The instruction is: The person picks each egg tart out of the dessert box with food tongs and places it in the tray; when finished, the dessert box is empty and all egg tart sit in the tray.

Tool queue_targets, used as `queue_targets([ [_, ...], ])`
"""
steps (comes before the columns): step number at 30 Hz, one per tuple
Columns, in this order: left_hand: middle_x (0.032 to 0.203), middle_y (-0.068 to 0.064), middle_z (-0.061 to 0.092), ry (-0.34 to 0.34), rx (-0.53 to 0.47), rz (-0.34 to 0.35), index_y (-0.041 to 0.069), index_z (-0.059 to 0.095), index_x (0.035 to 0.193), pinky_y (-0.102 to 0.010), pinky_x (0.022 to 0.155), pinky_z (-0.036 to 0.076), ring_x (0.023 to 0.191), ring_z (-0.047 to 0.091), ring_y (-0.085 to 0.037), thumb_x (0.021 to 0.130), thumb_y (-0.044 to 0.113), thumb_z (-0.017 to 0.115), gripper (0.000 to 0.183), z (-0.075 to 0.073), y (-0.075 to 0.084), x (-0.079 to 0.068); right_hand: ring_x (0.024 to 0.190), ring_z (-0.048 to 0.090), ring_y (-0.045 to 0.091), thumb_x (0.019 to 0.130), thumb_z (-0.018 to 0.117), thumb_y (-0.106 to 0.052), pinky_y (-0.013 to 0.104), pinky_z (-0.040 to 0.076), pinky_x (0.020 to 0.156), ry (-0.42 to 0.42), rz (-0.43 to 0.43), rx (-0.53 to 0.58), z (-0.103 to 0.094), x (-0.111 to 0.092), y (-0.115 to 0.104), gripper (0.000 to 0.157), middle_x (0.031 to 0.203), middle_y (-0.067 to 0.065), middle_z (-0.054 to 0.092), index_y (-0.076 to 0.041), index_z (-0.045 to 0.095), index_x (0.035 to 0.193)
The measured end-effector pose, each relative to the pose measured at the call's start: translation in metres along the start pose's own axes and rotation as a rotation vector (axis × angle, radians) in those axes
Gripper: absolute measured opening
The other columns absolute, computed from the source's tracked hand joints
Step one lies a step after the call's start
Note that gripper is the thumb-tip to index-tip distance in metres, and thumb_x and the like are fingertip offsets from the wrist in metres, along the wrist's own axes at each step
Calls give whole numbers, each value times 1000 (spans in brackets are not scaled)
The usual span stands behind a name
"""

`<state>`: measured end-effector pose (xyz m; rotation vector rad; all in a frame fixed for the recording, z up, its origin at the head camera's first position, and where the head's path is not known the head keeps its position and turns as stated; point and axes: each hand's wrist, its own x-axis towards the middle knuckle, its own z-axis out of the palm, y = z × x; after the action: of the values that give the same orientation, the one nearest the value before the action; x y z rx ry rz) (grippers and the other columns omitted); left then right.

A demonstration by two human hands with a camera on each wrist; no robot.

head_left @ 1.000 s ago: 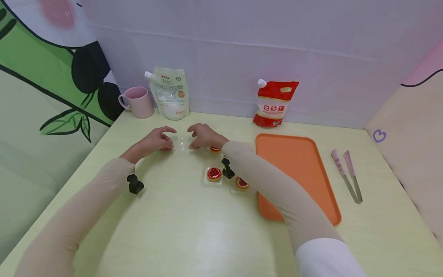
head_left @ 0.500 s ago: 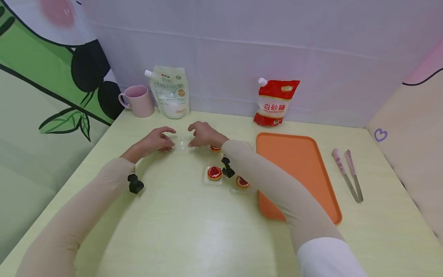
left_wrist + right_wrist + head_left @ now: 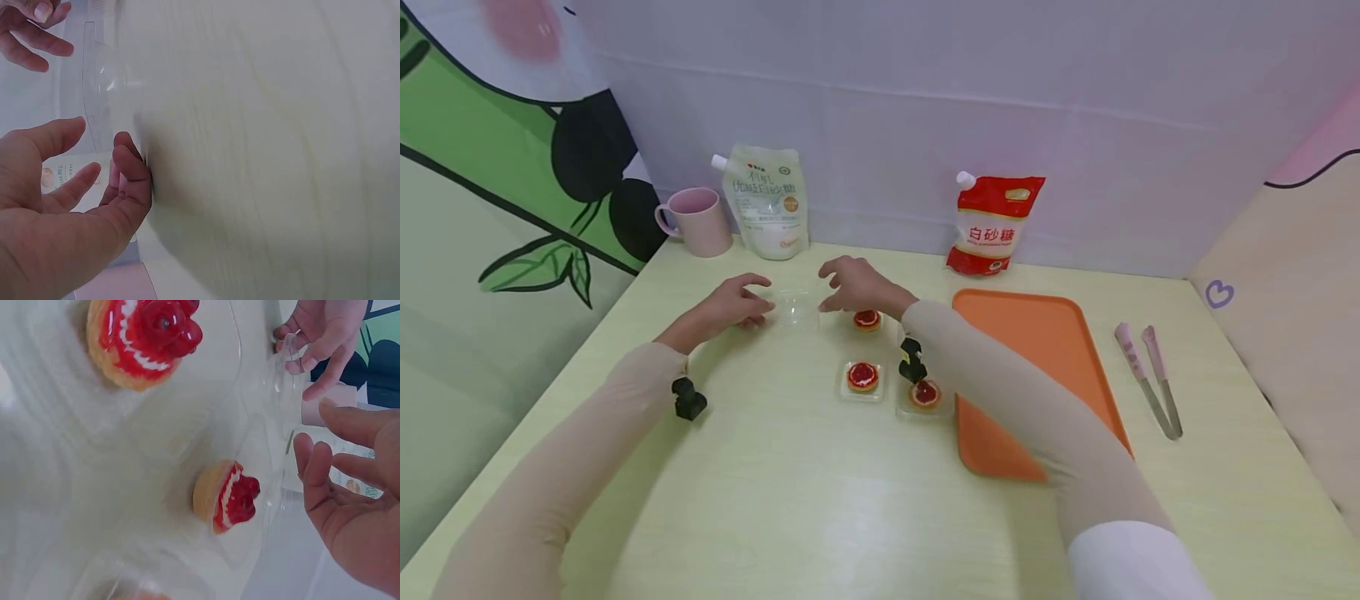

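A clear plastic box (image 3: pixel 795 310) stands on the table between my two hands. To its left is my left hand (image 3: pixel 730 308), thumb and fingers loosely bent and nothing held. My right hand (image 3: pixel 861 287) hovers just right of the box, fingers relaxed and apart from it in the right wrist view. Below that hand sits a red-topped tart (image 3: pixel 867 320). Two more tarts, one at the middle (image 3: pixel 862 377) and one by my right sleeve (image 3: pixel 925 393), rest in clear plastic boxes. Glossy red fruit and white cream top the tart (image 3: pixel 228 497) in the right wrist view.
An orange tray (image 3: pixel 1037 350) lies to the right, partly under my right forearm. Beyond it are tongs (image 3: pixel 1157 383) with pink handles. A pink mug (image 3: pixel 702 223), a pale spouted pouch (image 3: pixel 769 204) and a red sugar pouch (image 3: pixel 994 225) stand at the back.
My right hand has moved right, away from the clear box, and more of the tarts beneath that arm shows. The left hand has shifted slightly left.
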<state>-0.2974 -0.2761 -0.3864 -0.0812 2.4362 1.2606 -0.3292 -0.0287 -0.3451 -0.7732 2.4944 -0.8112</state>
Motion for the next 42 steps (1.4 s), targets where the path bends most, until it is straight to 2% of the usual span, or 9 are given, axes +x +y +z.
queue_targets([
  [4,132,-27,51,10,41,-5,3,27,152,-27,77,52,91,63,-19,102,27,57,63,-4,-1,2,112,67,29,90,75,-19,31,59,83,24,-18,35,-10,-10,9,60,140,22,57,-4,51,142],
  [8,129,-28,51,45,117,12,1,29,151,-30,77,53,96,63,-26,101,27,58,64,-8,2,1,109,67,30,89,76,-18,32,58,85,68,-19,87,-21,-20,24,58,137,22,59,-5,53,140],
  [15,126,-33,52,162,399,110,-2,41,143,-50,88,49,109,55,-42,96,28,63,60,-8,20,0,114,66,30,89,76,-18,40,56,95,188,-11,185,-42,-47,52,55,131,19,62,-6,54,138],
  [18,128,-34,53,188,461,176,-3,44,141,-57,91,46,114,53,-45,95,28,64,58,-2,33,0,115,64,30,90,75,-19,41,55,96,226,0,209,-48,-58,63,55,130,18,62,-7,54,138],
  [22,126,-32,52,199,472,265,-2,47,139,-56,91,47,112,54,-44,94,26,66,56,14,50,-1,114,61,30,90,75,-20,41,55,96,249,22,225,-51,-71,78,55,131,20,60,-8,53,139],
  [26,125,-28,51,179,484,345,2,48,139,-52,91,49,109,55,-40,93,26,69,56,35,68,-1,115,60,29,89,75,-20,40,54,96,265,47,232,-53,-85,92,57,132,20,60,-9,51,140],
  [35,128,-21,49,51,484,501,11,48,142,-53,100,45,123,51,-39,86,27,78,66,81,104,8,124,57,33,88,76,-16,44,52,102,255,68,287,-51,-107,122,66,137,23,55,-6,44,145],
  [39,130,-21,51,10,562,539,13,49,142,-55,100,38,123,50,-37,84,30,80,68,101,113,17,127,56,34,88,76,-14,47,50,104,240,78,279,-47,-114,127,69,139,22,54,-5,41,147],
  [42,133,-20,53,-18,617,533,15,49,143,-56,99,35,123,47,-35,81,34,81,71,115,119,23,128,54,35,87,77,-13,48,50,104,227,89,283,-45,-118,129,71,141,22,53,-5,41,147],
])
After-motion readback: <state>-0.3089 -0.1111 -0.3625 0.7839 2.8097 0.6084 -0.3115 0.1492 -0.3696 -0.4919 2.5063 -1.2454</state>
